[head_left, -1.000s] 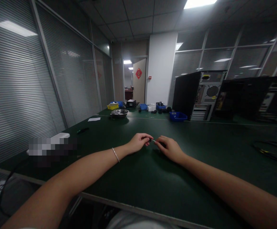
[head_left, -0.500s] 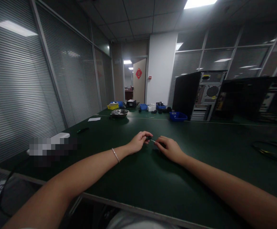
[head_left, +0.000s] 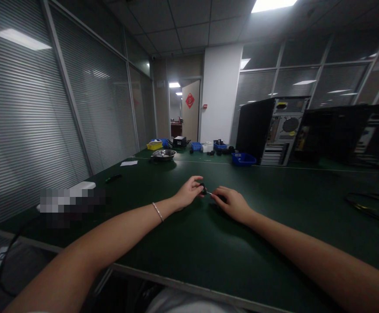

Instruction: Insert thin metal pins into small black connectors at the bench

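Near the middle of the green table (head_left: 176,243), my left hand (head_left: 189,193) holds a small black part (head_left: 202,188) between thumb and fingers, with its index finger raised above. My right hand (head_left: 230,202) is closed around a thin tool, whose metal shaft (head_left: 209,193) points left and reaches the black part. The tool's handle is hidden in my right hand. What the black part is exactly is too small to tell.
A metal bowl (head_left: 163,154), a yellow bin (head_left: 154,145) and a blue tray (head_left: 243,159) stand farther back. A computer case (head_left: 270,130) is at back right. Paper (head_left: 129,163) and a green-black tool (head_left: 113,178) lie left; a cable (head_left: 372,208) lies right.
The index finger of my left hand has lifted off the black part, which now shows more and looks turned. My right hand has stayed nearly in place.
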`<state>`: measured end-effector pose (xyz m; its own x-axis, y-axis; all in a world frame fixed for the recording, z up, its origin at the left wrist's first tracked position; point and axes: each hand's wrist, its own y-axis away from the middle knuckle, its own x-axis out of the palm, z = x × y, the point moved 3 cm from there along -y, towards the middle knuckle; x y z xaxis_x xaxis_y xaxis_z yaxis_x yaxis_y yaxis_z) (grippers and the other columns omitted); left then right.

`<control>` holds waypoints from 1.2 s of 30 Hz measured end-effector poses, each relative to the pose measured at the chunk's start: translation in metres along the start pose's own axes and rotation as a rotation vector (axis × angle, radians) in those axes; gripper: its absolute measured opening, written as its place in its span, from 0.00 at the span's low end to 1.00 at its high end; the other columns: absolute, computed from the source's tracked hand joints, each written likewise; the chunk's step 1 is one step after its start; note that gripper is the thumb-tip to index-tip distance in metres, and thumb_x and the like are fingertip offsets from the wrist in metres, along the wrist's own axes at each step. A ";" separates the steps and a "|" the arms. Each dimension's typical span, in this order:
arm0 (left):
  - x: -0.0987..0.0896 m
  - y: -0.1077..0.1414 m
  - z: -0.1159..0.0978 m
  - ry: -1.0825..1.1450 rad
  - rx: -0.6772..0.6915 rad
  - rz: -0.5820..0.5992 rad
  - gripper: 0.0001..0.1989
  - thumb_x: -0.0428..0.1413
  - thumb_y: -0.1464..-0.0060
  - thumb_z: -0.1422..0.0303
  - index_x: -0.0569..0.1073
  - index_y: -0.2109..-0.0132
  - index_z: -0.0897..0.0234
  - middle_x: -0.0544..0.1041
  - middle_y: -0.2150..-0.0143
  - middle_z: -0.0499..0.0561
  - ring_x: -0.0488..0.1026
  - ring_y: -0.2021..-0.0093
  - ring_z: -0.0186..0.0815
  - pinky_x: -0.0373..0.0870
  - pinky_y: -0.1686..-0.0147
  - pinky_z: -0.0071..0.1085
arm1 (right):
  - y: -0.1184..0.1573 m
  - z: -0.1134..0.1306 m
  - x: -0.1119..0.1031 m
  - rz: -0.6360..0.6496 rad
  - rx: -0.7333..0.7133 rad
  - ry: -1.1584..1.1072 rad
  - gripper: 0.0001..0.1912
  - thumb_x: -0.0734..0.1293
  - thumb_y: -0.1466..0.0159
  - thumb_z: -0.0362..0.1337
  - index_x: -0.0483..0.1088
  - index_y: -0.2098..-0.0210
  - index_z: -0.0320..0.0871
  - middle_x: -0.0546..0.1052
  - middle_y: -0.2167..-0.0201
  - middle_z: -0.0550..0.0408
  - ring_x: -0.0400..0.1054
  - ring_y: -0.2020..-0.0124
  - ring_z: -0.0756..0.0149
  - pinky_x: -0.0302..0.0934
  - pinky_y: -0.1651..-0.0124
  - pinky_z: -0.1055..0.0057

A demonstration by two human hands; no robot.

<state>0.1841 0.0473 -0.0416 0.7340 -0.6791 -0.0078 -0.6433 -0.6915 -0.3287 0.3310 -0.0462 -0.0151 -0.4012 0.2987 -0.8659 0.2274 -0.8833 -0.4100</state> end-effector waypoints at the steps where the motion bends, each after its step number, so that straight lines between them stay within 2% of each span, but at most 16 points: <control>1: 0.000 0.000 0.000 0.010 -0.016 -0.010 0.19 0.54 0.48 0.71 0.62 0.49 0.66 0.71 0.62 0.53 0.72 0.63 0.33 0.68 0.59 0.37 | 0.000 0.000 0.000 0.000 0.001 0.000 0.12 0.56 0.37 0.42 0.69 0.66 0.45 0.70 0.69 0.55 0.64 0.69 0.68 0.54 0.69 0.75; 6: -0.002 -0.001 0.002 0.077 -0.106 -0.024 0.13 0.55 0.50 0.73 0.68 0.56 0.69 0.71 0.62 0.54 0.73 0.67 0.31 0.69 0.57 0.37 | -0.001 0.001 0.000 0.007 0.004 -0.004 0.13 0.56 0.37 0.42 0.70 0.66 0.45 0.71 0.68 0.54 0.64 0.69 0.67 0.55 0.69 0.74; 13: 0.000 -0.001 0.003 0.207 -0.142 -0.009 0.10 0.58 0.53 0.76 0.68 0.63 0.71 0.73 0.65 0.54 0.75 0.65 0.33 0.67 0.53 0.38 | -0.001 -0.002 0.002 -0.008 -0.007 0.000 0.12 0.56 0.37 0.41 0.69 0.67 0.45 0.70 0.70 0.56 0.63 0.70 0.69 0.55 0.69 0.74; 18: 0.002 0.001 0.002 0.229 -0.171 0.060 0.12 0.59 0.55 0.75 0.67 0.61 0.71 0.74 0.65 0.54 0.75 0.64 0.34 0.66 0.52 0.41 | -0.001 -0.002 0.002 -0.004 -0.009 0.004 0.13 0.56 0.37 0.41 0.69 0.67 0.45 0.69 0.70 0.55 0.63 0.70 0.69 0.55 0.67 0.74; 24: 0.002 0.002 0.001 0.209 -0.178 0.066 0.13 0.60 0.55 0.72 0.67 0.61 0.71 0.74 0.65 0.55 0.75 0.65 0.34 0.67 0.53 0.40 | 0.000 0.001 -0.001 0.008 0.001 -0.005 0.13 0.56 0.36 0.41 0.69 0.67 0.45 0.69 0.69 0.55 0.63 0.70 0.69 0.55 0.67 0.74; 28: 0.003 0.002 0.000 0.180 -0.187 0.116 0.13 0.59 0.53 0.69 0.69 0.60 0.72 0.75 0.65 0.57 0.74 0.64 0.35 0.69 0.56 0.39 | 0.000 0.002 -0.001 0.013 -0.012 -0.014 0.13 0.56 0.36 0.41 0.70 0.67 0.45 0.69 0.69 0.55 0.63 0.70 0.69 0.55 0.68 0.74; 33: 0.006 0.002 -0.002 0.082 -0.208 0.189 0.17 0.58 0.53 0.65 0.71 0.57 0.73 0.75 0.65 0.59 0.74 0.68 0.35 0.70 0.64 0.35 | 0.000 0.001 0.000 0.011 -0.018 -0.034 0.13 0.56 0.36 0.41 0.70 0.66 0.45 0.70 0.69 0.55 0.63 0.69 0.68 0.55 0.68 0.75; 36: 0.007 0.002 -0.002 0.073 -0.205 0.214 0.18 0.58 0.52 0.64 0.72 0.57 0.73 0.75 0.65 0.59 0.73 0.68 0.34 0.69 0.65 0.34 | 0.000 0.001 0.000 0.016 -0.016 -0.031 0.13 0.56 0.36 0.41 0.70 0.66 0.45 0.70 0.69 0.55 0.64 0.69 0.68 0.55 0.68 0.75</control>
<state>0.1869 0.0408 -0.0404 0.5645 -0.8253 0.0142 -0.8174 -0.5613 -0.1298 0.3301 -0.0465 -0.0145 -0.4245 0.2732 -0.8632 0.2482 -0.8818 -0.4011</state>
